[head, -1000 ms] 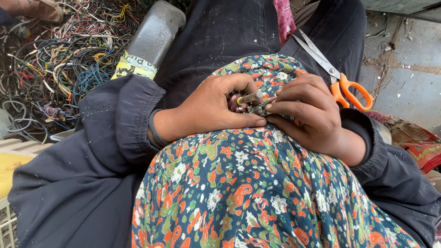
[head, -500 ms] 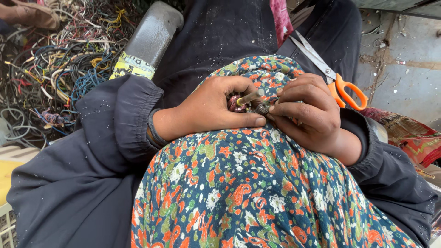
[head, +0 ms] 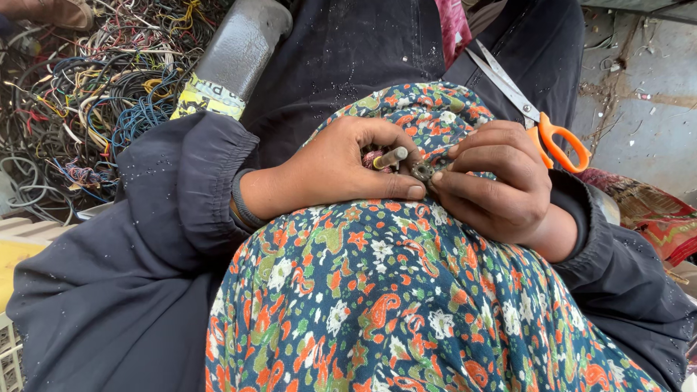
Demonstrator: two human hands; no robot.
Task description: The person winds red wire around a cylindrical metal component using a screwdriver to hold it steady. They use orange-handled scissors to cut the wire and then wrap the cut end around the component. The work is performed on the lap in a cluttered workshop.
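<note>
Since the earlier frames, a short olive-coloured metal rod (head: 390, 157) had come into plain view, poking out between the curled fingers of the left hand (head: 341, 170), while both hands stayed pressed together on the raised knee. The left hand was closed around that rod, its thumb lying flat along the flower-patterned teal and orange fabric (head: 406, 305). The right hand (head: 494, 185) had its fingers bent and pinched on a small dark round metal part (head: 422, 171), which sat between the two hands, just beside the rod's end. Orange-handled scissors with steel blades (head: 534, 116) lay on the dark trouser leg beyond the right hand. A heap of tangled coloured wires (head: 87, 87) spread on the ground to the left.
</note>
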